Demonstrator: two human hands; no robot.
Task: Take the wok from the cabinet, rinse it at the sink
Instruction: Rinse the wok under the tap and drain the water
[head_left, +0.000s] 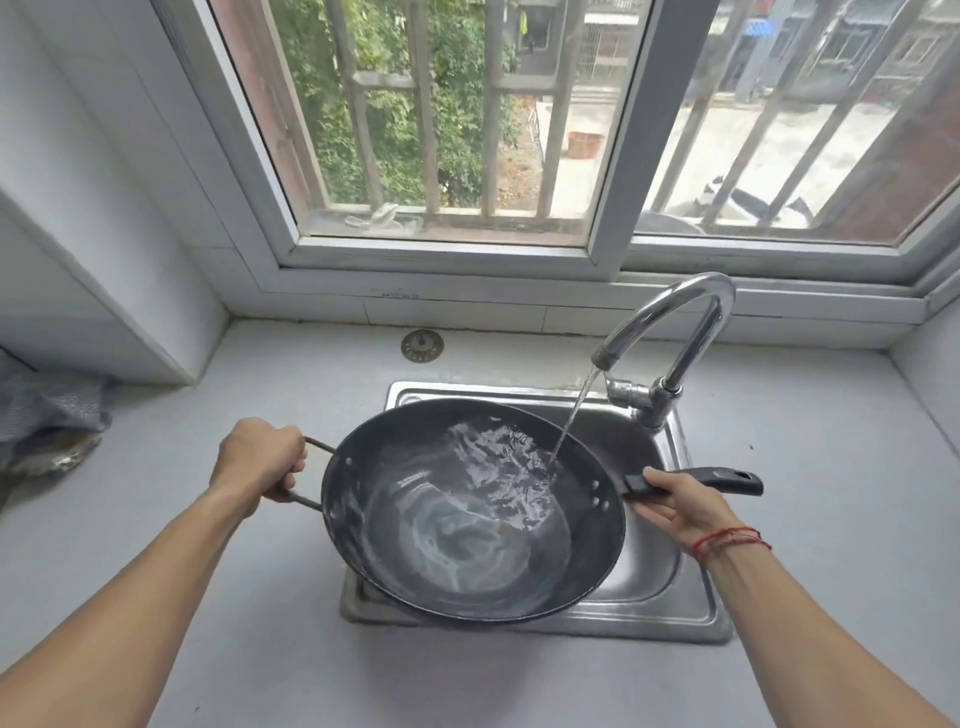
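Note:
A large black wok (415, 551) hangs over the steel sink (654, 587), covering most of the basin. My left hand (260, 457) is closed around its metal loop handle on the left. My right hand (680, 501) grips the long black handle on the right. The chrome faucet (675, 332) is running, and its stream lands in the right part of the wok. Water swirls and pools inside the wok.
A grey countertop (260, 374) surrounds the sink. A round drain strainer (422, 346) lies on it behind the sink. Crumpled grey cloth (47, 415) sits at the left edge. A barred window (467, 130) rises behind, and a white cabinet side (78, 234) stands left.

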